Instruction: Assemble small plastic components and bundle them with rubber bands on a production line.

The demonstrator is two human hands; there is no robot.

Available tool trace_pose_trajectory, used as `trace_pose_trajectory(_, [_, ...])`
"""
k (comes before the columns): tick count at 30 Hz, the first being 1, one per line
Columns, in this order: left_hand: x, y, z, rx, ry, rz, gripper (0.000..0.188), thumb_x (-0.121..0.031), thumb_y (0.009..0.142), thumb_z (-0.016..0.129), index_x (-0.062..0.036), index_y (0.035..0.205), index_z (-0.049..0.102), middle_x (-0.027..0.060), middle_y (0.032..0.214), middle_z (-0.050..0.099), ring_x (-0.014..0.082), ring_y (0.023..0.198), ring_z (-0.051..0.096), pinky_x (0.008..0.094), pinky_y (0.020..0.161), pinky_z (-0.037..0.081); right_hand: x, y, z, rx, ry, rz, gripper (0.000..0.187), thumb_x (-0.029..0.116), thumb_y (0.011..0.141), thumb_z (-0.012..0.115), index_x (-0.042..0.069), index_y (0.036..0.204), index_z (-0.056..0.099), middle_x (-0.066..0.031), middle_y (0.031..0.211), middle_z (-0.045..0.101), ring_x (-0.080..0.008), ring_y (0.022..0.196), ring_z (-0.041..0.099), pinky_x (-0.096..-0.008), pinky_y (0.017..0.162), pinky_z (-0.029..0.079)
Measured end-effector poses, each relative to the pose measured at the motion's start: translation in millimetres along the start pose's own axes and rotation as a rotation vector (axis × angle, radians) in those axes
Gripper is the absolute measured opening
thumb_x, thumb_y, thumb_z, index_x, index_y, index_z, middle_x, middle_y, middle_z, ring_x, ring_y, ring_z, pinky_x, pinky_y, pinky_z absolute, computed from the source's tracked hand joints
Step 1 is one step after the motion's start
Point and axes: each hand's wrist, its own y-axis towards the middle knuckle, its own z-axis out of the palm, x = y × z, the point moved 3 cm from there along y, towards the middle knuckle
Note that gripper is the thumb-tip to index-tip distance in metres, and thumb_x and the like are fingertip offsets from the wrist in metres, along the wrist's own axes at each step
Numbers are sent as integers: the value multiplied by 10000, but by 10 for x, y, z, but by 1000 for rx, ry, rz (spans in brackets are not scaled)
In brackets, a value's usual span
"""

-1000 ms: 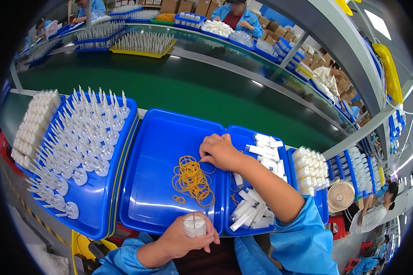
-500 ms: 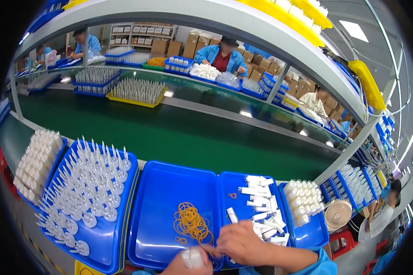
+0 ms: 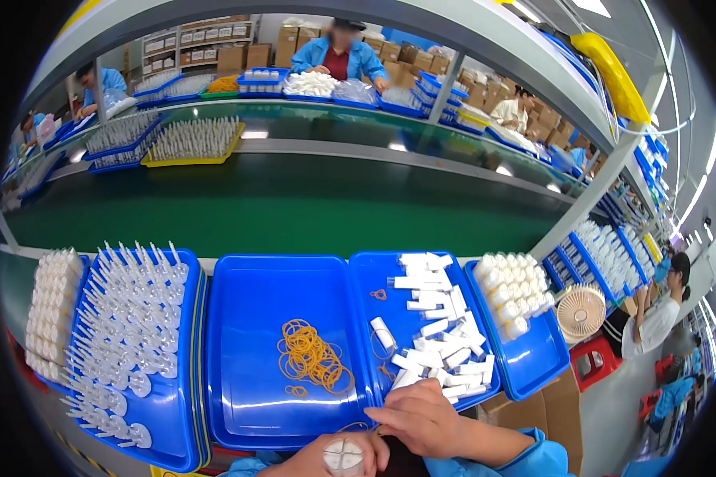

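Observation:
At the lower edge my left hand [image 3: 306,459] is wrapped round a bundle of white pieces [image 3: 343,455], its round end split into quarters and facing up. Just right of it, my right hand [image 3: 426,421] has its fingers pinched together on a thin rubber band [image 3: 363,425] that runs toward the bundle; most of the band is hidden by the fingers. Beyond the hands, a tangle of yellow rubber bands [image 3: 312,354] lies in a blue tray [image 3: 247,318]. The tray to its right [image 3: 367,278] holds loose white rectangular pieces [image 3: 445,350].
On the left, a stacked blue tray [image 3: 184,350] carries upright clear-white spiked parts [image 3: 135,318], beside white bundles [image 3: 54,314]. More banded bundles [image 3: 513,290] stand in a right-hand tray. A green conveyor [image 3: 294,207] runs behind; a fan [image 3: 581,312] sits at right. Co-workers sit beyond.
The view has shifted, so the trays sit higher and more to the left. My left hand still holds the bundle, and my right hand stays pinched close beside it.

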Motion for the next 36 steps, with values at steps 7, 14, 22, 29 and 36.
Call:
trace_pose_trajectory(7, [-152, -1, 98, 180, 308, 210, 181, -2, 664, 695, -57, 691, 525, 86, 711, 525, 142, 582, 515, 249, 505, 402, -188, -251, -10, 47, 1138, 288, 125, 215, 809, 542, 94, 831, 519, 19, 697, 511, -120, 619, 481, -298, 656, 391])
trace_pose_trajectory(14, [221, 86, -130, -276, 944, 300, 1079, 46, 644, 679, -36, 1356, -128, 70, 818, 458, 119, 674, 499, 233, 620, 424, -147, -225, -241, 328, 1428, 515, 432, 307, 912, 417, -12, 1200, 370, 1, 500, 434, -109, 431, 434, -277, 472, 391])
trace_pose_trajectory(22, [79, 182, -193, -474, -5, 245, 1111, 133, 634, 582, -257, 1383, -140, 60, 781, 448, 133, 530, 506, 236, 458, 453, 155, -462, 165, 482, 1600, 51, 336, 124, 852, 487, -32, 1149, 491, -117, 676, 554, -243, 557, 537, -356, 557, 385])
trace_pose_trajectory(29, [113, 133, 3, -537, 813, 699, 1163, 29, 643, 696, -179, 1332, -217, 71, 836, 431, 133, 548, 480, 236, 520, 447, -240, -499, 222, -51, 2027, 720, 601, -17, 854, 462, 71, 1390, 204, -180, 1401, 277, -244, 812, 625, -286, 578, 498])
trace_pose_trajectory(36, [291, 220, 0, -556, 1593, 229, 784, -65, 653, 715, 22, 1268, 236, 150, 924, 542, 303, 706, 572, 380, 594, 458, -169, -338, 76, 220, 630, 460, 453, 198, 711, 722, 121, 1131, 569, -78, 922, 608, -180, 721, 618, -279, 650, 505])
